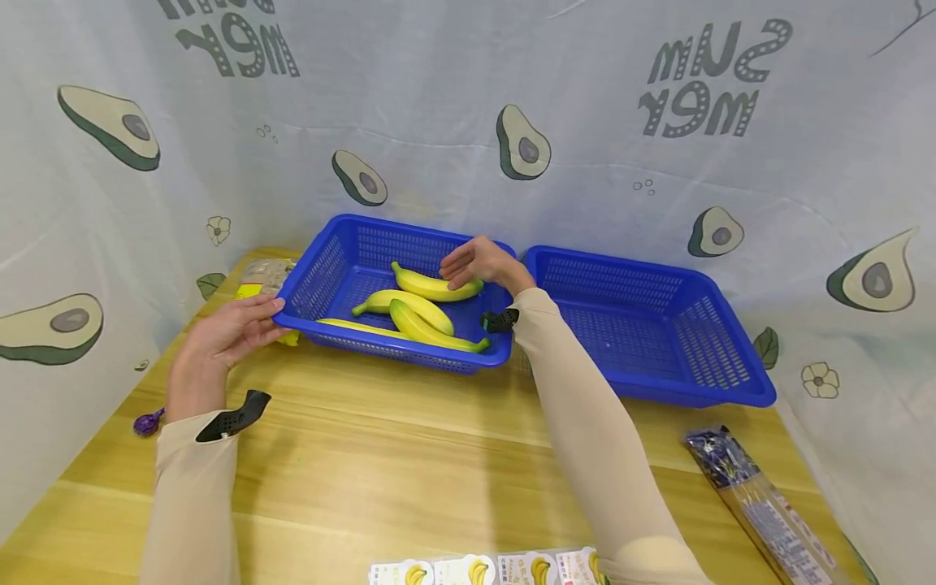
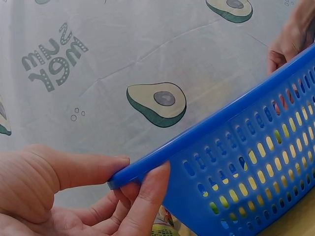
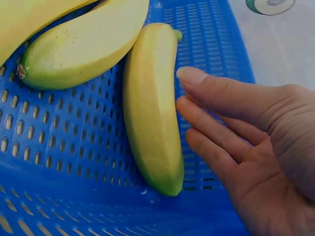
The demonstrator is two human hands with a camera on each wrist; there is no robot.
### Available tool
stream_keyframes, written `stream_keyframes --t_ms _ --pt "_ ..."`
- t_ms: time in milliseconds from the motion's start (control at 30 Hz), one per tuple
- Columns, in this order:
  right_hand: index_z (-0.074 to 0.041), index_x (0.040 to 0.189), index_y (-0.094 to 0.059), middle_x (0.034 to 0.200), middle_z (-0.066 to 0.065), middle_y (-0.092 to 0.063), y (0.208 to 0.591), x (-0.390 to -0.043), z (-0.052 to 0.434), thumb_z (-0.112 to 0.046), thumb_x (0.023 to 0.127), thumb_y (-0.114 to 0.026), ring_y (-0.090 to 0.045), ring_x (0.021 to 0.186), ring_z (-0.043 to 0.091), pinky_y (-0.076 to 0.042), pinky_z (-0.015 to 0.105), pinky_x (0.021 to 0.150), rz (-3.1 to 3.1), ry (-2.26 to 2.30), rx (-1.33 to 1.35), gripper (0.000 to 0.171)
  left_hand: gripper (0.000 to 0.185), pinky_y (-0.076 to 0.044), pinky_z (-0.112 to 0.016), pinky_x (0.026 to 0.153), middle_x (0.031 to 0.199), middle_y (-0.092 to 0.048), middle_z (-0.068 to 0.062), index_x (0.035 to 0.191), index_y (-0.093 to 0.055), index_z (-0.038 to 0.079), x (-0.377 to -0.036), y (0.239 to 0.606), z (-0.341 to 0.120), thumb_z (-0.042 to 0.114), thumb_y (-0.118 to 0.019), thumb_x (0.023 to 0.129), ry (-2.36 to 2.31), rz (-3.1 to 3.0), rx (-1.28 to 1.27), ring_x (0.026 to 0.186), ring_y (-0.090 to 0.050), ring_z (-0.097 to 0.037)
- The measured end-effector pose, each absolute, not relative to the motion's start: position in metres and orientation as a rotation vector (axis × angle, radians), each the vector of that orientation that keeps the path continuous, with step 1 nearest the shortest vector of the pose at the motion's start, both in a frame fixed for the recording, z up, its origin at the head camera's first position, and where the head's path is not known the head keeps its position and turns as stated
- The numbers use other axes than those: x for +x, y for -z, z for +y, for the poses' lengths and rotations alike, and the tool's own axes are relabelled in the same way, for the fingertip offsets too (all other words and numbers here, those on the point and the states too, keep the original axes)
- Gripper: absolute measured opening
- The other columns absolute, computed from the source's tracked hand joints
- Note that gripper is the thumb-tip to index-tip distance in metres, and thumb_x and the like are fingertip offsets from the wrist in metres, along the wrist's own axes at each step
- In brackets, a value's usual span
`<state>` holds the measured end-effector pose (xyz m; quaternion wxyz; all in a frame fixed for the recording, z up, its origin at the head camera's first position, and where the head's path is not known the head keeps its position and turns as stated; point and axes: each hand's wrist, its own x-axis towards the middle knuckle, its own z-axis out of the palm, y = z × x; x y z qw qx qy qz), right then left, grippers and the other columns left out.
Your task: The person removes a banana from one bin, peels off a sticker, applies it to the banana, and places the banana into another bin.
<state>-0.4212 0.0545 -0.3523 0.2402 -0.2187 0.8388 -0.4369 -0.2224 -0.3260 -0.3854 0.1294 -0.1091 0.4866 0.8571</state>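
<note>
Banana (image 1: pixel 439 287), rearmost of four, lying in the left blue basket (image 1: pixel 366 280), toward its right end. Smooth yellow skin, green at the tip; a stub of green stem shows at the other end from my right wrist. Real fruit or model, cannot tell. Either way I judge it light enough for one hand, stiff along its length, slightly slick outside. If real, a hard squeeze would bruise it.

Right hand (image 1: pixel 478 262): just beside it, fingers loosely extended, thumb parted from them, nothing held. Thumb and fingertips come so near the skin that I cannot tell whether any of them grazes it. Left hand (image 1: pixel 232 329): pinching the basket rim at the left front corner, thumb above, fingers beneath. Slotted plastic, probably light and quick to slide, so that pinch should help steady it.

Best hold, I reckon: thumb on one flank, fingers on the other, round the thick middle, where the weight ought to balance. Taken by a tip, it would likely swing or twist. The other three bananas (image 1: pixel 424 325) lie crowded toward the front wall; fingertips want care on that side.
</note>
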Motion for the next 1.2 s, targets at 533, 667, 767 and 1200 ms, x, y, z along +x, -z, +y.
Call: stream_keyframes --t_ms 533,667,767,1200 --pt "0.005 0.133 -0.073 0.136 0.021 -0.072 0.361 -0.42 0.054 0.013 0.087 -0.083 -0.068 0.129 0.034 -0.058 0.043 0.109 2.441 0.946 -0.569 0.048 0.018 -0.067 -0.033 0.081 0.098 -0.078 -0.008 0.104 -0.072 0.007 -0.221 0.383 -0.319 0.001 -0.056 0.11 -2.496 1.386 -0.245 0.087 -0.078 -0.019" --pt "0.003 0.132 -0.074 0.135 0.02 -0.073 0.364 -0.417 0.055 0.011 0.087 -0.084 -0.069 0.129 0.034 -0.058 0.043 0.109 2.438 0.897 -0.597 0.047 0.014 -0.068 -0.033 0.081 0.098 -0.079 -0.007 0.104 -0.071 0.009 -0.22 0.383 -0.317 0.003 -0.059 0.109 -2.483 1.416 -0.275 0.086 -0.078 -0.019" --pt "0.002 0.13 -0.075 0.134 0.019 -0.073 0.365 -0.415 0.056 0.01 0.087 -0.084 -0.069 0.129 0.033 -0.058 0.042 0.108 2.448 0.868 -0.621 0.045 0.013 -0.067 -0.033 0.082 0.098 -0.079 -0.006 0.105 -0.07 0.01 -0.219 0.384 -0.317 0.003 -0.06 0.109 -2.474 1.431 -0.299 0.086 -0.078 -0.018" --pt "0.003 0.126 -0.077 0.131 0.019 -0.075 0.358 -0.413 0.051 0.01 0.089 -0.083 -0.07 0.127 0.034 -0.06 0.042 0.105 2.477 0.882 -0.728 0.038 0.057 -0.067 -0.03 0.081 0.099 -0.075 -0.001 0.157 -0.026 0.0 -0.219 0.384 -0.322 0.005 -0.057 0.11 -2.443 1.537 -0.292 0.088 -0.077 -0.014"
